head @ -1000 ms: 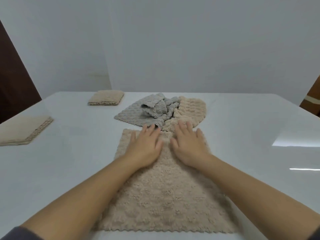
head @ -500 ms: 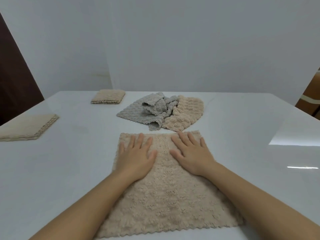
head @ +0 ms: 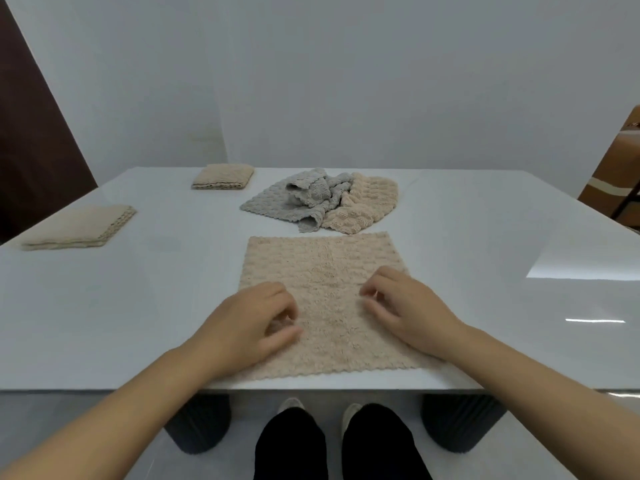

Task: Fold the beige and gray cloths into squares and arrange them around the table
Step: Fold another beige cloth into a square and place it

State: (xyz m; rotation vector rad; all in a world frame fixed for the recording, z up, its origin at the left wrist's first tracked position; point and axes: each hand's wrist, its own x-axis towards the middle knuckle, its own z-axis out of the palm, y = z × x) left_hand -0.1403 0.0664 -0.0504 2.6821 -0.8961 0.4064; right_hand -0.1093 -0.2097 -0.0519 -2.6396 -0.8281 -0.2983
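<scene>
A beige cloth point(head: 325, 271) lies spread flat on the white table point(head: 156, 306), its near edge at the table's front edge. My left hand point(head: 256, 323) rests on its near-left part with fingers curled in and thumb out. My right hand point(head: 405, 306) rests on its near-right part, fingers curled too; no fabric is visibly lifted by either. Behind the flat cloth sits a crumpled gray cloth point(head: 298, 202) tangled with a crumpled beige cloth point(head: 367, 206). Two folded beige squares lie at the left: one at the left edge point(head: 83, 226), one at the far left point(head: 223, 176).
A dark door point(head: 31, 133) stands at the left and a brown chair or box point(head: 616, 174) at the right edge. My legs and shoes point(head: 318, 441) and dark table legs point(head: 457, 424) show below the table's front edge.
Both hands slid back from the cloth's far edge to its near half, and their flat fingers curled in. The view pulled back, showing the table's front edge.
</scene>
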